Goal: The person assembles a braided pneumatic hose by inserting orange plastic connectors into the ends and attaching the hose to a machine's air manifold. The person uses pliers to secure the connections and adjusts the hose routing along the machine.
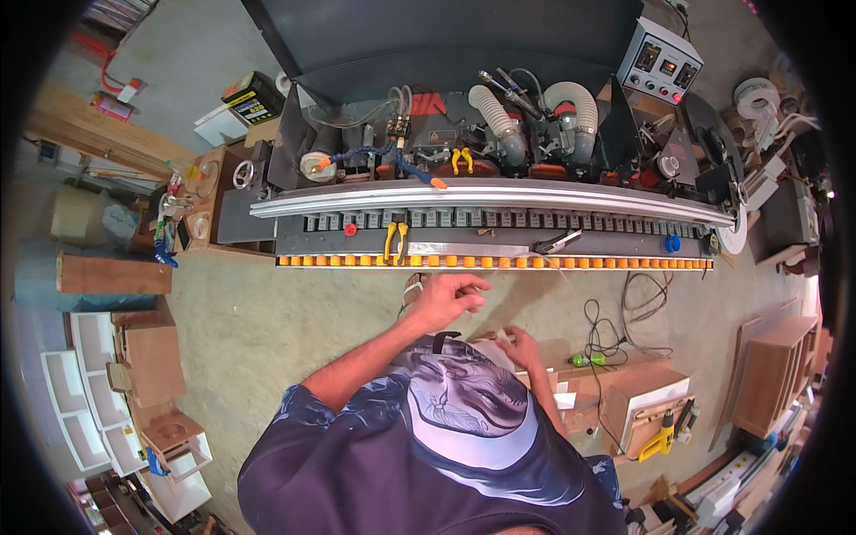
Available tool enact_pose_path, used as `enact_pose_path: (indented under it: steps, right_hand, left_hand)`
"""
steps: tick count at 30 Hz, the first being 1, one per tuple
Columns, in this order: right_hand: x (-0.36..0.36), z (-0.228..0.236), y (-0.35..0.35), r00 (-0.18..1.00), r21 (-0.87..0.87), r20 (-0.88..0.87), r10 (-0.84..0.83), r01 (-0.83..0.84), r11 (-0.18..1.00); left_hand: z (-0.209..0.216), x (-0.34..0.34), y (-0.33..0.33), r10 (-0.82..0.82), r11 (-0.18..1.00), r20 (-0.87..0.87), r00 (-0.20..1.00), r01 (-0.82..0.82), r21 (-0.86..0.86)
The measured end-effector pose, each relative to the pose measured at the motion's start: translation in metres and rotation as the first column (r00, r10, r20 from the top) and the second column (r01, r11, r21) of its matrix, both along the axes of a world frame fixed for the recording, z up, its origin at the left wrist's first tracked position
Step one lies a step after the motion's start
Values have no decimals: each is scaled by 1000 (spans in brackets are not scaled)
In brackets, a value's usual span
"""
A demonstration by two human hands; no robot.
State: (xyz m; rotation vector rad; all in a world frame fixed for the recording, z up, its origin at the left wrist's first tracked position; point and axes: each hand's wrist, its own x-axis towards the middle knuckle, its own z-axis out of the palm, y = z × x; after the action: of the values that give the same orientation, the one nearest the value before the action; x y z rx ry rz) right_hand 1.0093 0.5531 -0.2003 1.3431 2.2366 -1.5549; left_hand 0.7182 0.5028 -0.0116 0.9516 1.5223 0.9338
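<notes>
My left hand point(446, 300) hovers just in front of the long machine's near edge, fingers loosely stretched, holding nothing. Lower down, beside my body, is my right hand point(521, 348); its fingers look slightly apart and I see nothing in them. The machine point(321, 242) has a row of orange rollers point(504, 263) along its front. On its bed lie yellow-handled pliers point(397, 241), a pale metal strip point(468, 249), a dark hand tool point(558, 242), a red round knob point(350, 229) and a blue round part point(671, 243).
Behind the metal rail point(499, 195) are ribbed hoses point(491, 114) and more yellow-handled pliers point(462, 160). A control box point(660, 65) stands back right. Cables point(633, 312) trail over the floor. Wooden boxes and a yellow heat gun point(657, 439) lie right; white cabinets point(94, 343) stand left.
</notes>
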Motion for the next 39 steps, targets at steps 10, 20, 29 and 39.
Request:
enact_pose_path:
  steps: [10, 20, 29, 39]
  right_hand:
    - [-241, 129, 32, 491, -658, -423, -761, 410, 631]
    - [-274, 119, 11, 254, -583, -358, -899, 691, 428]
    - [-219, 39, 79, 417, -102, -333, -846, 876, 472]
    - [-219, 24, 143, 732, 549, 116, -671, 515, 658]
  left_hand:
    - [-36, -143, -1, -214, 945, -317, 924, 278, 172]
    - [-33, -199, 5, -423, 904, -327, 845, 415, -99]
    - [-56, -255, -5, -375, 926, -384, 844, 324, -192]
    - [-40, -323, -27, -219, 957, -342, 914, 132, -258]
